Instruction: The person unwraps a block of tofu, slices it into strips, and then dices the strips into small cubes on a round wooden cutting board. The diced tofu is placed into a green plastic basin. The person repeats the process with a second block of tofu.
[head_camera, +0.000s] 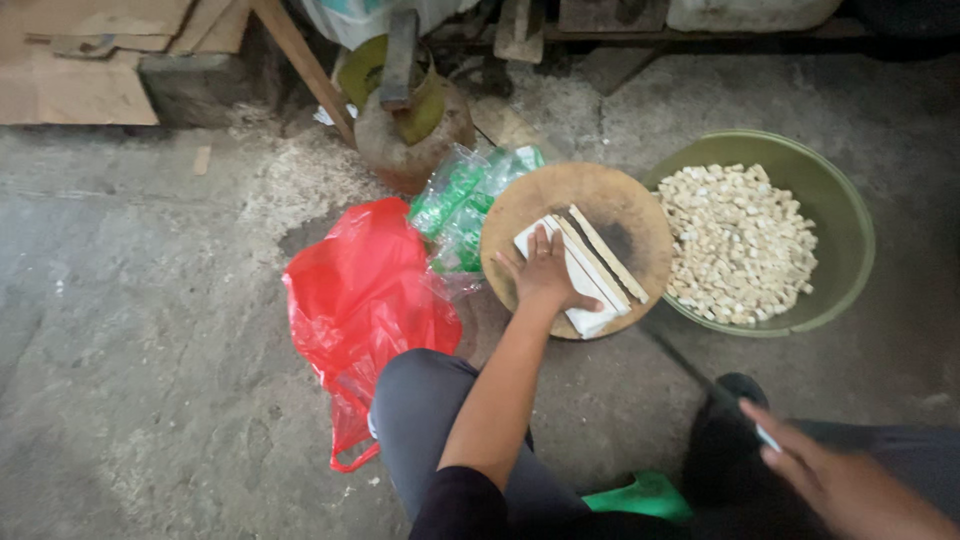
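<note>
Your left hand (545, 272) lies on the slab (580, 275) on the round board (640, 215). Cut strips (607, 252) just right of it on the same board. Basin (850, 215) of cubes (740, 245) right of the board, bags (360, 300) left, gas cylinder (410, 120) behind. Your right hand (840, 480) near you, well apart

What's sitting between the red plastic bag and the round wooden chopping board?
In the head view, a heap of clear plastic packets with green print lies between the red bag and the round board, overlapping the bag's edge.
</note>
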